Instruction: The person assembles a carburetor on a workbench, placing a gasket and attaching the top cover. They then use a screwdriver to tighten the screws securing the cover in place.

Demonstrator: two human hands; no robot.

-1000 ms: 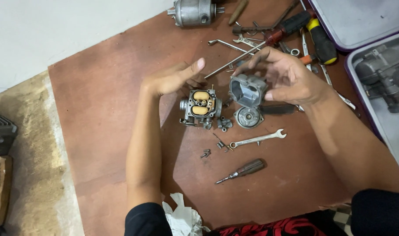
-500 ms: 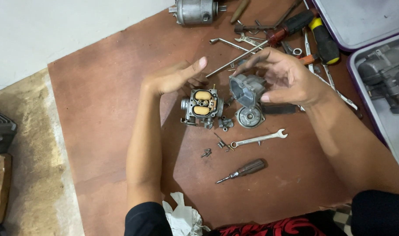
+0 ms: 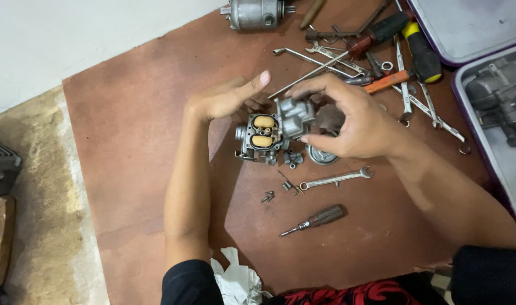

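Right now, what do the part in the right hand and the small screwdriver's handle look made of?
The float bowl in the right hand: probably cast metal, dull grey and matte. The small screwdriver: handle looks like dark brown wood or plastic, hard to tell; shaft is bare metal.

We record a reddish-brown board (image 3: 128,130) as the work surface, set on a mottled tan floor (image 3: 49,186) beside a white wall (image 3: 71,34). The carburettor body (image 3: 261,135) is dull grey metal with two orange-tan floats (image 3: 263,131). The cover (image 3: 294,116) in the right hand (image 3: 354,121) is the same grey. The spanner (image 3: 337,178) is bright silver. The small screwdriver (image 3: 317,218) has a dark brown handle; another screwdriver (image 3: 423,52) is yellow and black. The rag (image 3: 238,279) is white. The tray (image 3: 467,25) is pale grey with a purple rim. The sleeves (image 3: 190,282) are black.
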